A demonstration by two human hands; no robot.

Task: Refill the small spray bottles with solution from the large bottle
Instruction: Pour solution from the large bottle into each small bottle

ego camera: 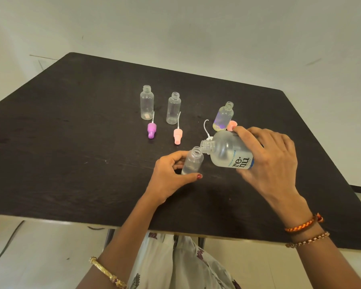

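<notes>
My right hand (269, 161) grips the large clear bottle (227, 152), tipped on its side with its open neck pointing left. That neck sits just above the mouth of a small clear spray bottle (193, 161), which my left hand (171, 176) holds tilted on the dark table (71, 142). A little clear liquid shows in the small bottle. Three more small bottles stand uncapped farther back: one on the left (147, 102), one in the middle (173, 108), and one with a purple and yellow print (223, 117).
A purple spray head (151, 130) and a pink spray head (177, 135) lie on the table in front of the far bottles. A white spray tube (206, 129) curls up behind the large bottle. A pink cap (231, 125) lies by the printed bottle.
</notes>
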